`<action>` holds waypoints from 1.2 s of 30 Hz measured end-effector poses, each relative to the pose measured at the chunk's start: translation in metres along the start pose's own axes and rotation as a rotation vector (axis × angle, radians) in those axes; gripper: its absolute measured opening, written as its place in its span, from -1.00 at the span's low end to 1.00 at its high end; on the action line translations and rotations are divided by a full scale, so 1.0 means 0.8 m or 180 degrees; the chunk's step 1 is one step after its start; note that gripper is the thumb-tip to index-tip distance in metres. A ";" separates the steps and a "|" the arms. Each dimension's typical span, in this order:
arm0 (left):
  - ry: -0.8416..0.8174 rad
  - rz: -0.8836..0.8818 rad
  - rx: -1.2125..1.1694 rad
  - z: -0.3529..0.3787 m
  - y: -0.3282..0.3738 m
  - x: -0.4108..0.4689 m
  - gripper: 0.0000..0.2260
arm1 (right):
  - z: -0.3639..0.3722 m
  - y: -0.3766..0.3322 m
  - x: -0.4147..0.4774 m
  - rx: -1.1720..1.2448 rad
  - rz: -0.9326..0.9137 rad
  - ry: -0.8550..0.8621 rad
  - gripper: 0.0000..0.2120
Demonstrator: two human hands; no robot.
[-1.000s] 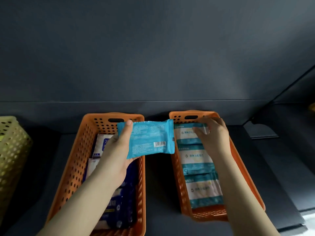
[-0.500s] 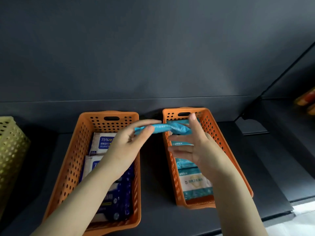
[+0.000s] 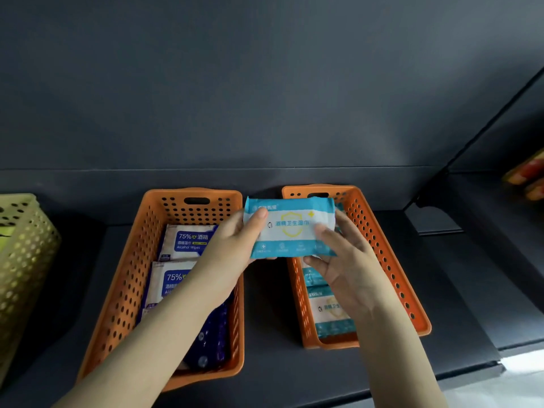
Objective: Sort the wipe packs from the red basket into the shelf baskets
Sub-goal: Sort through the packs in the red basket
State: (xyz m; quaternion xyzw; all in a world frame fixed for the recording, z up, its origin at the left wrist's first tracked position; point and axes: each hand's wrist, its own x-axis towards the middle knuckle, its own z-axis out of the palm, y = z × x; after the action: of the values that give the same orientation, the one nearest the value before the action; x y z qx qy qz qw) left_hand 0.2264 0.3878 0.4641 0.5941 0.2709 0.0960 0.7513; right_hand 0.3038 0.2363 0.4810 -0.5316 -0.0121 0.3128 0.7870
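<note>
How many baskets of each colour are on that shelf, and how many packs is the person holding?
Orange baskets: 2, the left orange basket and the right orange basket.
Yellow-green basket: 1.
Packs in hand: 1, the teal wipe pack, held between the left hand and the right hand.
Total: 4.

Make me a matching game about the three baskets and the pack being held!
Things:
1. teal wipe pack
2. left orange basket
3. right orange basket
4. yellow basket

Matches:
a. contains blue 75% packs
b. standing farthest left
c. gripped by left hand and right hand
d. contains teal packs lying flat

Pairs: 1-c, 2-a, 3-d, 4-b
</note>
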 end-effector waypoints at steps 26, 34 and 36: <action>-0.0127 -0.0113 0.0556 0.051 -0.034 -0.001 -0.54 | -0.110 -0.061 0.016 -0.2452 -0.0476 0.0280 -0.89; -0.0451 -0.0791 0.0124 0.059 -0.052 0.005 -0.54 | -0.129 -0.028 0.025 -0.4177 0.0370 -0.0291 -0.87; -0.0396 -0.0782 0.0175 0.056 -0.057 0.007 -0.53 | -0.128 -0.017 0.027 -0.4282 0.0438 -0.0434 -0.87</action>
State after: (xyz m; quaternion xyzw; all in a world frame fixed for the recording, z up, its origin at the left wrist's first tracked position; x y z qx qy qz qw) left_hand 0.2463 0.3404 0.4256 0.5816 0.2970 -0.0412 0.7562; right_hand 0.3638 0.1595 0.4412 -0.8841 -0.2199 0.3193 0.2609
